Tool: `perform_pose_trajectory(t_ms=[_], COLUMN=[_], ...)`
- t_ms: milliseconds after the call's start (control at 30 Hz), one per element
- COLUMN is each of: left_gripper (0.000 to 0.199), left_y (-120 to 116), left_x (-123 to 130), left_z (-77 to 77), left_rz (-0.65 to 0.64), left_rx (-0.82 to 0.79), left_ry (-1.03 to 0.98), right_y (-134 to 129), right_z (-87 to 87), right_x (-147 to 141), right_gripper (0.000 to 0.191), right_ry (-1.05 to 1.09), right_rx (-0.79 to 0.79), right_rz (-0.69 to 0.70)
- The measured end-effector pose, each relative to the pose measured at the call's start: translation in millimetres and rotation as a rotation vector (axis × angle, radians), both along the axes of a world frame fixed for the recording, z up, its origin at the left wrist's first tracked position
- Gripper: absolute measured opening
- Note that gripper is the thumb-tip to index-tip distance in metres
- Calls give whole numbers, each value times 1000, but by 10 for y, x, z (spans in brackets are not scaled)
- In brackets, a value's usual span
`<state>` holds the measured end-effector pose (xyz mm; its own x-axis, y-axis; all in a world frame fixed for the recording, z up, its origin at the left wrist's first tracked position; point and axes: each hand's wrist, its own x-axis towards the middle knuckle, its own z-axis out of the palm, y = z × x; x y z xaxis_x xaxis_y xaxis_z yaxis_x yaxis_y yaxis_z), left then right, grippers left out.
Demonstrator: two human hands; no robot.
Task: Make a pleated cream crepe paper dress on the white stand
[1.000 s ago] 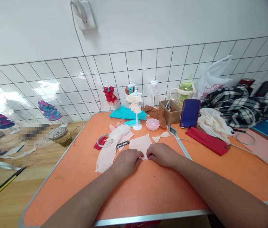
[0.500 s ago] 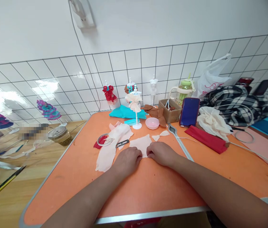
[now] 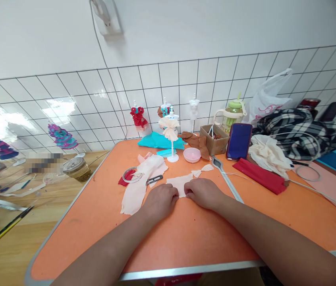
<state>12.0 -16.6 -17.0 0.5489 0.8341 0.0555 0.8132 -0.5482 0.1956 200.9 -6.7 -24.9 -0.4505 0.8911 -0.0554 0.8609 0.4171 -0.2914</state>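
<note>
A small pale cream piece of fabric (image 3: 181, 185) lies on the orange table between my hands. My left hand (image 3: 162, 200) has its fingers closed on the fabric's left near edge; my right hand (image 3: 203, 192) pinches the right near edge. The fingertips are partly hidden under the knuckles. Just left of the fabric are black thread snips (image 3: 154, 180), resting on a longer cream cloth strip (image 3: 135, 196). A pleated cream fabric bow (image 3: 202, 170) sits beyond my right hand. Farther back, a small white dress form (image 3: 172, 147) wears a cream ruffled piece.
A pink bowl (image 3: 192, 155), a cardboard box (image 3: 215, 140), a phone (image 3: 239, 141) and folded red cloth (image 3: 259, 176) stand or lie toward the back right. A silver zipper-like strip (image 3: 228, 180) runs near my right forearm. A clear roll (image 3: 132, 174) sits at left.
The far edge of the cream fabric has come nearer to me, so the piece looks shorter, seemingly folded. Both hands stay nearly in place; the view has shifted slightly.
</note>
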Motion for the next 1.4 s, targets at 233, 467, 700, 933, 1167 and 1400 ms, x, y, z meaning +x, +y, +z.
perform_pose_trajectory(t_ms=[233,467,700,933,1167,1400], left_gripper=[24,23,23,25,24,28], left_y=[12,0,10,15,19,38], left_x=[-8,11,6,3,15,4], left_z=[4,22,19,1,19,0], left_rz=[56,-16,45,4,-35,-42], left_rx=[-84,29,-34,7,45,34], left_ry=[-2,28,41,45,88,89], right_y=[9,6,22,13,17,22], right_z=[-3,14,20,7,-2,-8], right_x=[1,-7,8,-3,1,-7], right_gripper=[16,15,17,16,19,14], right_ry=[11,-36,-49,-68,-74,-93], right_rx=[-13,-15,-10,5,24,15], right_rz=[-10,-9,1,-2,24,-6])
